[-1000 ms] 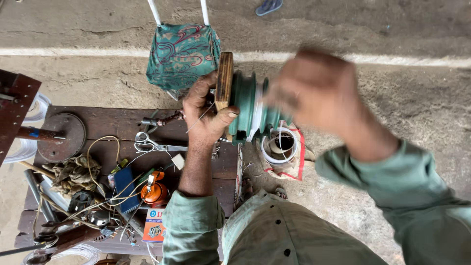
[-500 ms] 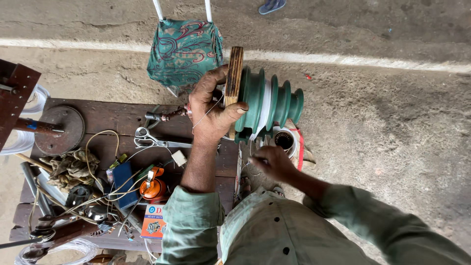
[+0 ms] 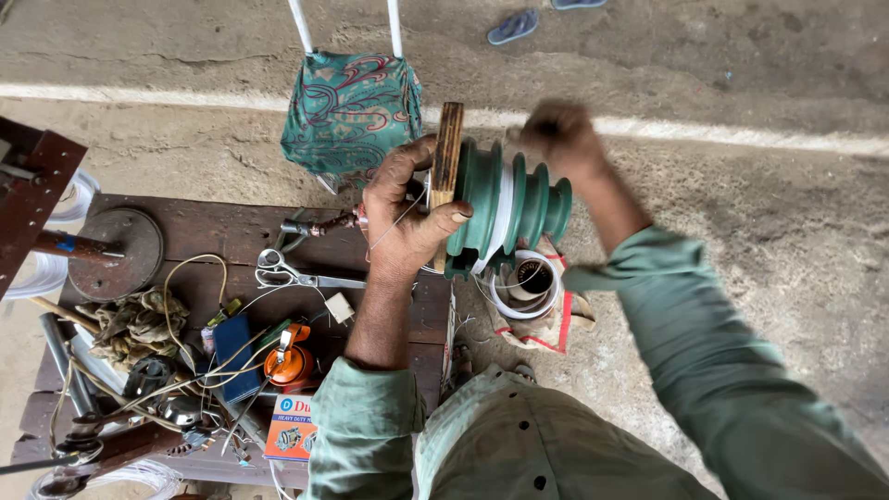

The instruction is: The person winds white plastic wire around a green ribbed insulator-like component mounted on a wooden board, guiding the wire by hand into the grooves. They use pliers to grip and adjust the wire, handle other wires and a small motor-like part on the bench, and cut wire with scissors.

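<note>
My left hand (image 3: 407, 218) grips a wooden slat (image 3: 448, 148) fixed to the end of a green stepped winding former (image 3: 519, 199) and holds it up above the bench edge. A band of white wire (image 3: 501, 222) fills one groove of the former. My right hand (image 3: 560, 134) is blurred at the far top of the former with its fingers curled. Whether it pinches the wire I cannot tell. Below the former, a spool of white wire (image 3: 528, 282) sits on the floor on a red and white wrapper.
A dark wooden bench (image 3: 213, 231) on the left carries scissors (image 3: 296, 275), an orange tool (image 3: 289, 363), a small box (image 3: 289, 428), rags, tangled wires and a round metal disc (image 3: 116, 252). A chair with a teal patterned cushion (image 3: 347, 106) stands behind. A sandal (image 3: 512, 26) lies on the concrete.
My right hand has swung from low beside the floor spool up to the top of the former. The left hand and the former have stayed in place.
</note>
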Demonstrator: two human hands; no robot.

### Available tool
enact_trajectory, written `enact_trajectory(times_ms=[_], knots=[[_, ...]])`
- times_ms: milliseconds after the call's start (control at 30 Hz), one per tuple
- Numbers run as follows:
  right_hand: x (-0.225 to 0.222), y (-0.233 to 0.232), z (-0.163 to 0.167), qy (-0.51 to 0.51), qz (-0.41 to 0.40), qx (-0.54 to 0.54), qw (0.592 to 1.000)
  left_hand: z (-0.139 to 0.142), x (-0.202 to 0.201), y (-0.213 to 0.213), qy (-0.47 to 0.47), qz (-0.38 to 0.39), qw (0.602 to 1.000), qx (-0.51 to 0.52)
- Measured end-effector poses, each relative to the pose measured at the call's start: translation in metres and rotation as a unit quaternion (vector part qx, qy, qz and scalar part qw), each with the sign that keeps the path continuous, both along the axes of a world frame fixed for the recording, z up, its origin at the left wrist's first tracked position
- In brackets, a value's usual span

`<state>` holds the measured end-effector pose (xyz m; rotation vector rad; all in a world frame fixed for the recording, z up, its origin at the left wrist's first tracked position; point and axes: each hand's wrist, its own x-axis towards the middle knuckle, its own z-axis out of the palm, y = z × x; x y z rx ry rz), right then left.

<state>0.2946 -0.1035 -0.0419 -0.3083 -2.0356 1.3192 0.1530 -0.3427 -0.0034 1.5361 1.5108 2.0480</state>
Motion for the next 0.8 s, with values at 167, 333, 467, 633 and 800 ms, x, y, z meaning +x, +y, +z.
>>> enact_trajectory(times_ms=[167, 333, 467, 633, 800], knots=[[0.02, -0.074, -0.114, -0.041, -0.004, -0.19, 0.981, 0.0, -0.001, 0.0, -0.002, -0.006, 1.0, -0.011], [0.042, -0.165, -0.125, -0.226, -0.135, -0.386, 0.884, -0.001, 0.001, 0.0, -0.025, -0.02, 0.999, 0.005], [0.07, -0.205, -0.054, -0.238, 0.031, 0.118, 0.964, -0.002, -0.001, 0.001, -0.015, -0.009, 1.0, -0.002], [0.084, -0.161, 0.074, -0.009, -0.032, 0.607, 0.794, -0.003, -0.002, 0.001, -0.016, -0.013, 1.0, 0.007], [0.034, -0.013, 0.081, 0.054, -0.042, 0.334, 0.94, 0.0, 0.002, -0.001, -0.039, -0.039, 0.998, 0.0]])
